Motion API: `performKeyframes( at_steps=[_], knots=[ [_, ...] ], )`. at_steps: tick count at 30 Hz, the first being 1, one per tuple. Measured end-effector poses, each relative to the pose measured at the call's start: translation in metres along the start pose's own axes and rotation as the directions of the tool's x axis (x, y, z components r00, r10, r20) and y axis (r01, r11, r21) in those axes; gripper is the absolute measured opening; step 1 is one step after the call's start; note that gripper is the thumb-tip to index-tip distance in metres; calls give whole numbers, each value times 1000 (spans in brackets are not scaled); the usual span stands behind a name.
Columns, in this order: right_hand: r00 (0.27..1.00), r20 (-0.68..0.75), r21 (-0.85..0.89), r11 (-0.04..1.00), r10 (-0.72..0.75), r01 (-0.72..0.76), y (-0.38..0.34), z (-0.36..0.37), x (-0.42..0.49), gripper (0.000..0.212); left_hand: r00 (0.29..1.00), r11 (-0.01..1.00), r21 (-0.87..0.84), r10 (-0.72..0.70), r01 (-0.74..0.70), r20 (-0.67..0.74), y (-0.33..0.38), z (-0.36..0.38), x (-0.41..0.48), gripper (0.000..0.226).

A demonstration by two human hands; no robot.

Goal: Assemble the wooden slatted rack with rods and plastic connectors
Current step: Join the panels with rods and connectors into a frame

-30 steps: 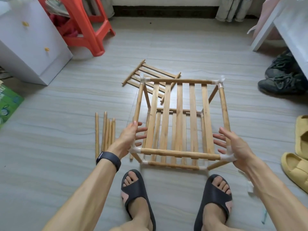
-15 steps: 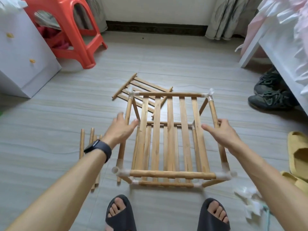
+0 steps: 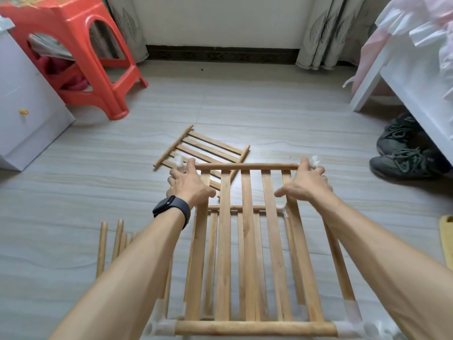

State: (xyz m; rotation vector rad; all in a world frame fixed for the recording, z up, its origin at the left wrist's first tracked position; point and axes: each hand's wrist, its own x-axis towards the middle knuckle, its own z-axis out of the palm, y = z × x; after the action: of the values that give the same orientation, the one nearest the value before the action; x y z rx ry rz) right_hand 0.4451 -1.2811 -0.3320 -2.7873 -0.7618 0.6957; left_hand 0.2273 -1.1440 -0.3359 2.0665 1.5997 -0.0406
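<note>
Rack (image 3: 247, 241) is gripped at both far corners: left hand (image 3: 190, 185) and right hand (image 3: 306, 184), fingers curled over the top frame by the plastic connectors (image 3: 314, 160).

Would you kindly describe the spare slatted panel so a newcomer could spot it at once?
Start at the orange stool, far left, then look right along the floor. The spare slatted panel lies flat and askew just beyond the rack; unlike the rack, with its white connectors, its rod ends are bare.

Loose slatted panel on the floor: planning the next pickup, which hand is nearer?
Left. The left hand, at the rack's far left corner, overlaps the panel in view; the right hand is at the far right corner.
</note>
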Motion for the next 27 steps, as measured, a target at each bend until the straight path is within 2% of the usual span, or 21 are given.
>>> performKeyframes(
  at_steps=[4,7,14,17,19,21,22,24,27],
  knots=[
    [986,-167,-5,1000,-16,16,1,14,-3,72,991,999,-47,9,-16,-135,-2,9,-3,84],
    [980,-198,-41,999,-31,23,4,19,-5,66,987,999,-16,25,-28,-159,-5,15,-9,85],
    [976,-197,-139,988,-97,70,10,27,-11,65,977,994,92,70,-52,-200,-15,23,-25,76],
    [977,-162,-147,982,-141,117,15,22,-9,72,984,991,117,77,-59,-162,-17,20,-32,79],
    [976,-76,-139,971,-205,194,16,11,-5,93,990,995,97,41,-28,-133,-20,17,-39,83],
    [960,33,-17,960,-278,279,19,-2,-4,110,992,996,92,26,-15,-125,-27,16,-47,86],
    [948,51,91,946,-315,309,21,-8,-7,111,992,995,98,31,-19,-119,-32,16,-51,88],
    [936,-30,218,912,-349,347,29,-14,-16,108,995,996,87,31,-23,-96,-45,14,-60,90],
    [958,-93,125,952,-271,281,41,-10,-44,122,997,993,115,7,1,-71,-64,8,-75,90]
  ],
)
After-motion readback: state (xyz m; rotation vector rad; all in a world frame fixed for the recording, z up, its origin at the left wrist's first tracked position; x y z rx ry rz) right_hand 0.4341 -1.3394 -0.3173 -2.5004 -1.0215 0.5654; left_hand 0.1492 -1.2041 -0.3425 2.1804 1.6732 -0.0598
